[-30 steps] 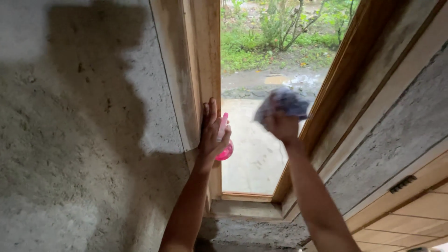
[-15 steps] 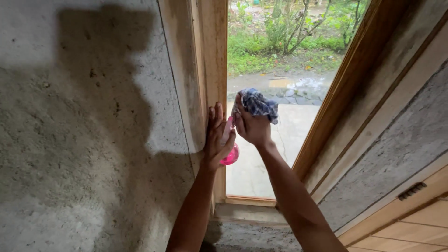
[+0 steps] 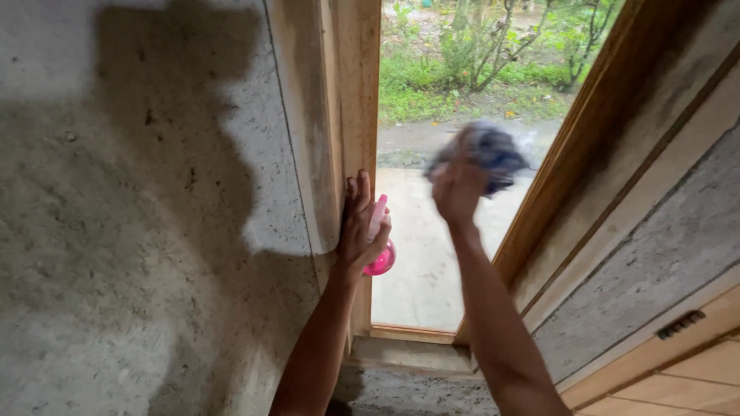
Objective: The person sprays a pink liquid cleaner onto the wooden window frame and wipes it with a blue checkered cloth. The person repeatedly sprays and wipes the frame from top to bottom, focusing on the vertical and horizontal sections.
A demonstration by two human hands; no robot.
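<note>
My left hand [image 3: 361,225] rests against the wooden window frame [image 3: 351,115] and grips a pink spray bottle [image 3: 379,254], whose round body shows below the fingers. My right hand [image 3: 456,189] is raised against the window glass [image 3: 432,254] and clutches a dark blue cloth [image 3: 486,150], which is blurred with motion. The cloth presses on the pane near its middle, to the right of the left hand.
A rough concrete wall [image 3: 139,231] fills the left side, with my shadow on it. The right wooden frame [image 3: 586,154] slants upward. A concrete sill [image 3: 408,356] lies below the pane. Outside are a paved path and green shrubs [image 3: 493,54].
My right hand swept the cloth left across the glass toward the left hand, then back to the right. The left hand stayed on the frame with the bottle.
</note>
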